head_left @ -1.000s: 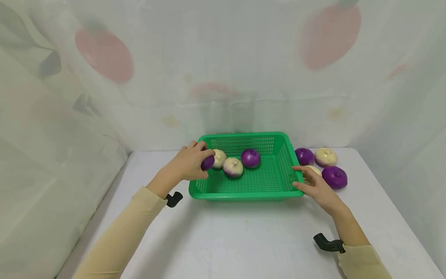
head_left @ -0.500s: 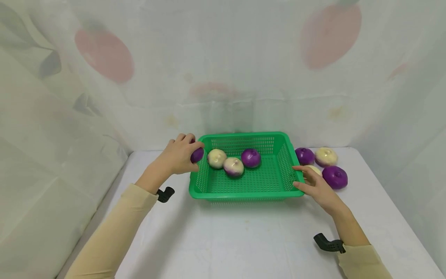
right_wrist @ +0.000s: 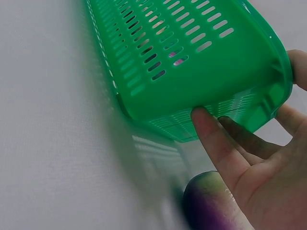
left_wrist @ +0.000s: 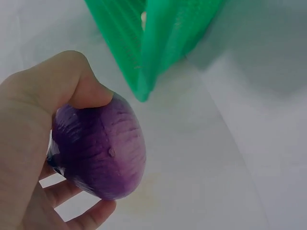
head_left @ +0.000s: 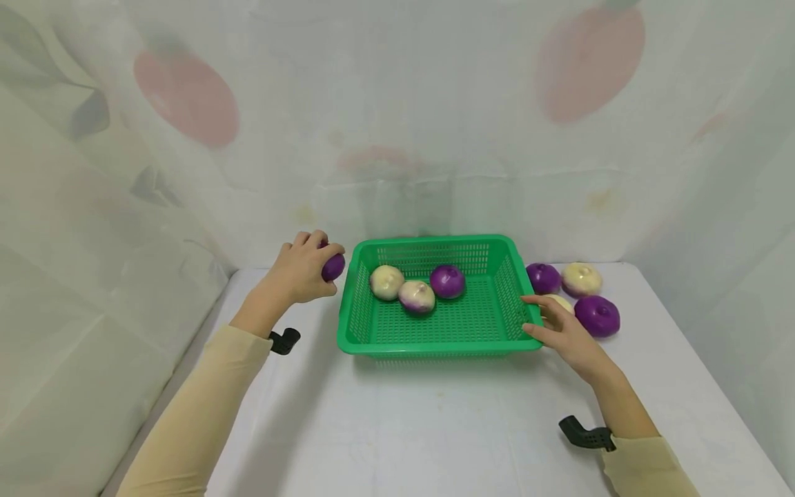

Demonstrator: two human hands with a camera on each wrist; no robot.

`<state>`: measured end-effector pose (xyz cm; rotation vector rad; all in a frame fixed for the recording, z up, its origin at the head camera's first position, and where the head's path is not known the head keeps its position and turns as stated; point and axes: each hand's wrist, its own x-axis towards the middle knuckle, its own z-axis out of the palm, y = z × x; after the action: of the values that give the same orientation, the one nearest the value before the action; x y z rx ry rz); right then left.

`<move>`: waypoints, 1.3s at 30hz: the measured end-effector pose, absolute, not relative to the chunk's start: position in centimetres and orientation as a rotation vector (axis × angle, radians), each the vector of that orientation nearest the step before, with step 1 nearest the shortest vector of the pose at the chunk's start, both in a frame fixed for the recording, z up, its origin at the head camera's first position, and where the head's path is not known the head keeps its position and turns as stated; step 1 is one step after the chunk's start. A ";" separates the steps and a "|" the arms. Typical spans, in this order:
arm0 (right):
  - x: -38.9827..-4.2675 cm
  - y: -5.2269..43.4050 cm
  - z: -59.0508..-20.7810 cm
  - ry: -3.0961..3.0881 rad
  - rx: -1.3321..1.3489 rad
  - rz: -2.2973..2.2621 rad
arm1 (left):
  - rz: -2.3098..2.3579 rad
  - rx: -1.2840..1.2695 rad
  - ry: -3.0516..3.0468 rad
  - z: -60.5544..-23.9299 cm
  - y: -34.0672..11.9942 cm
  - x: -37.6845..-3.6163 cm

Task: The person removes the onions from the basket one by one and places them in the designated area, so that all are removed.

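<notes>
The left hand (head_left: 302, 270) holds a purple onion (head_left: 333, 266) just outside the left wall of the green basket (head_left: 435, 345), while the right hand (head_left: 562, 333) touches the basket's right wall with straight fingers.

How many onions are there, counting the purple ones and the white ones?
8. One purple onion is in the left hand. Three lie in the green basket. Four sit on the table right of it, and, partly hidden behind the right hand.

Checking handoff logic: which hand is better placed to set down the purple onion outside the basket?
Left. The left hand already grips the purple onion beside the green basket; the right hand rests on its far side.
</notes>
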<state>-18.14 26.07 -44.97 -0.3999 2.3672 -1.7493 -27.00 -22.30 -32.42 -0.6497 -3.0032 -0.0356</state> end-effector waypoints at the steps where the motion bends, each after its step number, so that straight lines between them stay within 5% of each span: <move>1: -18.1 26.1 -45.0 2.364 -0.399 -1.752 | -0.033 -0.644 -3.008 -32.5 -22.4 -27.1; 39: -18.3 26.1 -45.3 2.341 -0.389 -1.784 | -0.193 -0.423 -3.185 -43.3 -25.3 -30.0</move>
<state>-18.32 26.10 -45.34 -0.3893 2.3415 -1.7845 -30.02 -25.30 -43.28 -0.4235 -3.1849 -0.1929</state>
